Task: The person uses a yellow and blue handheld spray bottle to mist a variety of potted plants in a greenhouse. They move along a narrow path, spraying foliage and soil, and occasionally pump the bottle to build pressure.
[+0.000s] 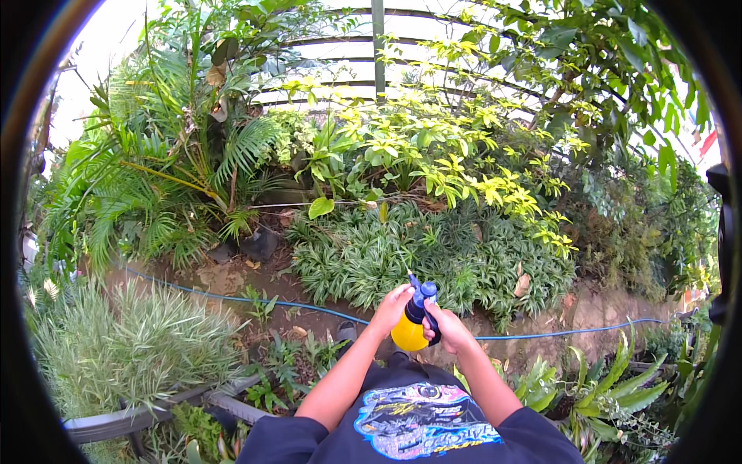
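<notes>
A pump pressure sprayer with a yellow tank (408, 335) and a dark blue head is held up in front of my body. My right hand (451, 328) is wrapped around its handle, with the thumb up near the pump knob (428, 288). My left hand (393, 308) grips the other side of the head, close to the nozzle (410, 274). That nozzle points away from me, toward a bed of striped, narrow-leaved plants (359, 255). A thin pale streak shows just beyond the tip. The far sides of the fingers are partly hidden by the sprayer.
A blue hose (556, 333) crosses the dirt path (217, 281) near my feet. Grey edging rails (124, 419) and a grassy clump (133, 342) stand at left. Palm fronds (156, 191) and a yellow-green shrub (458, 168) rise before a slatted fence with a green post (378, 52).
</notes>
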### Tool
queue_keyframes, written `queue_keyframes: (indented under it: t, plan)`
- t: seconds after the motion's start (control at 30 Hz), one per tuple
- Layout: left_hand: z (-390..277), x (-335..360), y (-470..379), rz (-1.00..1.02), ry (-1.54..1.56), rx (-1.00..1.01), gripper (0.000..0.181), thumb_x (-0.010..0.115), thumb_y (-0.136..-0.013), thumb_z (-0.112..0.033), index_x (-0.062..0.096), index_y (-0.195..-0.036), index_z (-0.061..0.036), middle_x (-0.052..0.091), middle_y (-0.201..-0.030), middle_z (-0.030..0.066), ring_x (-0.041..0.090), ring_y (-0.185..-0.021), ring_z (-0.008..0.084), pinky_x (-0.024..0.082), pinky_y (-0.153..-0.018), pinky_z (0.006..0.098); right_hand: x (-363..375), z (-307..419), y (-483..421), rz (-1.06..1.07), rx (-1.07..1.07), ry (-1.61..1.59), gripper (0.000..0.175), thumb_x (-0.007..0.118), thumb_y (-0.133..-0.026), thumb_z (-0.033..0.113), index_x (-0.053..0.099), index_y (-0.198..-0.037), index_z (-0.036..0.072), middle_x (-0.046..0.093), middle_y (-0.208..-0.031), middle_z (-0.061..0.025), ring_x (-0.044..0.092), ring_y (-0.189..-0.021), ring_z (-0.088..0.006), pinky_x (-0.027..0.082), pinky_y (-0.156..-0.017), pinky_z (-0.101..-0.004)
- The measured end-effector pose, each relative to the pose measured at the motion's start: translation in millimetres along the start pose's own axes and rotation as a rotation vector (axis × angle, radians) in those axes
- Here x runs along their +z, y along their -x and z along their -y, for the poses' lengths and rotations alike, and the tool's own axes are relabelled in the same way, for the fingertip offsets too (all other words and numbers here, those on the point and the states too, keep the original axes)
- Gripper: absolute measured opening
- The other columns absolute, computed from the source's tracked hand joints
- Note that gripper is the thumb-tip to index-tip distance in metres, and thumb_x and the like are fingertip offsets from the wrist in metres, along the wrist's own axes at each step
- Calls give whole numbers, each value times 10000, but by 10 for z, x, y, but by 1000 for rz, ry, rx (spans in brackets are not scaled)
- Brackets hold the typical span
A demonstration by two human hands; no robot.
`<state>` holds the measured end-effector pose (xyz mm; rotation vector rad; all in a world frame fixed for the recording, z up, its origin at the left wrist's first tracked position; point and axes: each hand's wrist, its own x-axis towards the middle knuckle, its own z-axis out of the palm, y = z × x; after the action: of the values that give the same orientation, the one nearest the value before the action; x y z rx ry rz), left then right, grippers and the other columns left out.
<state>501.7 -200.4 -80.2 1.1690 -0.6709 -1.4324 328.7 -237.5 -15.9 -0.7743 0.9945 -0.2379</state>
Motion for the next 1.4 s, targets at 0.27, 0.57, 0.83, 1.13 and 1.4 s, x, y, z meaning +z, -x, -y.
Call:
queue_keyframes:
  t: [0.27,0.57,0.83,1.13,1.4]
  plan:
    - [-347,98,66,39,-54,-5,369,521,-1027,-280,567,-1273,-8,649,-1140,41,584,-1034,114,443,-964,291,-25,146,29,31,-29,14,561,527,-970,564,556,-697,74,517,-564,-11,471,-495,-120,379,-523,-262]
    - [-28,227,-27,58,-83,12,341,500,-1020,-244,590,-1254,-13,663,-1114,57,601,-1006,126,457,-945,293,-157,35,144,20,-23,-22,525,536,-978,535,535,-711,83,503,-573,-8,460,-501,-129,404,-546,-282]
    - [711,340,362,-524,-700,245,559,628,-937,-407,503,-1246,42,588,-1127,248,572,-1066,371,458,-951,439,-22,-340,25,-44,-27,-131,437,506,-1012,475,580,-826,87,570,-701,-10,517,-574,-114,425,-558,-263]
    - [477,50,723,-372,-9,-254,447,482,-1017,-437,542,-1168,-21,603,-957,45,566,-827,141,462,-706,316,477,-704,-371,-26,52,-2,594,362,-1047,508,579,-1278,5,645,-1170,-86,592,-1053,-172,441,-944,-335]
    - [-25,-656,772,-285,-350,-202,519,521,-1001,-475,689,-1057,13,691,-958,91,599,-875,155,484,-797,331,691,-1298,-1276,215,-175,668,932,133,-969,715,429,-1435,-37,523,-1389,-238,452,-1345,-350,311,-1138,-397]
